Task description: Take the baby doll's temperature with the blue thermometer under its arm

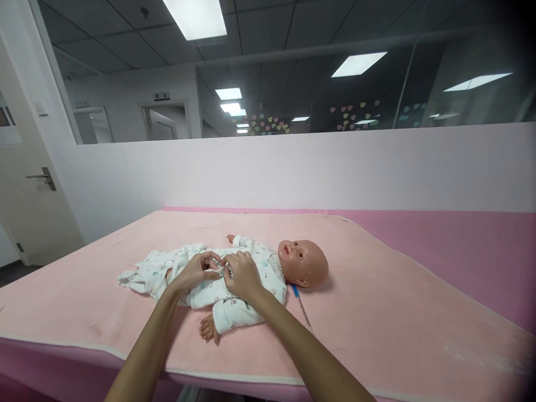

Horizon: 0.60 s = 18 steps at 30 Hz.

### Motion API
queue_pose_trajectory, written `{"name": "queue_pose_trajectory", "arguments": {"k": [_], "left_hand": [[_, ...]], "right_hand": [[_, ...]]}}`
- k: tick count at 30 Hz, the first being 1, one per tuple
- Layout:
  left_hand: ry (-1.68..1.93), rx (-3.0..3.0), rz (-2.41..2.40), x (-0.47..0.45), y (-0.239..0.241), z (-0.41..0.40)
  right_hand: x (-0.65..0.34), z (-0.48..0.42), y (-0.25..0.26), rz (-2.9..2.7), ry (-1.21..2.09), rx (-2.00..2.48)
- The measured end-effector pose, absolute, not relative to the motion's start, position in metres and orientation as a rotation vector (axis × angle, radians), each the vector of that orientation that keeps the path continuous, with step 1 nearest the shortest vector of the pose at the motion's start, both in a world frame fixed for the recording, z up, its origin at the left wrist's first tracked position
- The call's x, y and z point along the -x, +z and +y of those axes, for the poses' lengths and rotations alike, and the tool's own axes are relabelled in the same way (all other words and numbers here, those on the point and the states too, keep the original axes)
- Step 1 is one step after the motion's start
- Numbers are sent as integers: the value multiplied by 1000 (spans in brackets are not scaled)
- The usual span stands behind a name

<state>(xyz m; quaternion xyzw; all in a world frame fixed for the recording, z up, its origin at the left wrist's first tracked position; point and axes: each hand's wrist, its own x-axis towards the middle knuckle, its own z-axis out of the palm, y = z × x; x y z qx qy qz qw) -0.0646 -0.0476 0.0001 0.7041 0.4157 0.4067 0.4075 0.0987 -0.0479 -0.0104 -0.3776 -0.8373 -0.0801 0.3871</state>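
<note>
A baby doll (305, 262) lies on its back, its head to the right. It wears a white printed baby top (240, 310) and white printed pants (154, 265). My left hand (199, 272) pinches the edge of the top at the doll's belly. Close beside it, my right hand (242, 273) also has its fingers closed on the top's front edge. Between the hands a small gap in the cloth shows some of the doll's body. One doll hand (209, 328) sticks out of the near sleeve.
The doll rests on a pink padded mat (377, 312) with a pale edge. A thin blue-tipped stick (300, 304) lies by the doll's neck. Behind stand a white wall (293, 173) and a window; a door (33, 184) is at the left.
</note>
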Motion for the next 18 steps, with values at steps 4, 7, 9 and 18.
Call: {"name": "queue_pose_trajectory", "arguments": {"k": [4,7,9,18], "left_hand": [[1020,-1832,991,63,2,-50],[1005,-1879,954,62,5,-52],[1001,-1888,961,62,6,-53],[974,-1887,1012,63,3,-51]], "right_hand": [[-99,-46,-12,-2129,-230,990],[-99,-45,-13,-2113,-250,1014],[-99,-45,-13,-2107,-249,1012],[-99,-45,-12,-2110,-225,1002]]}}
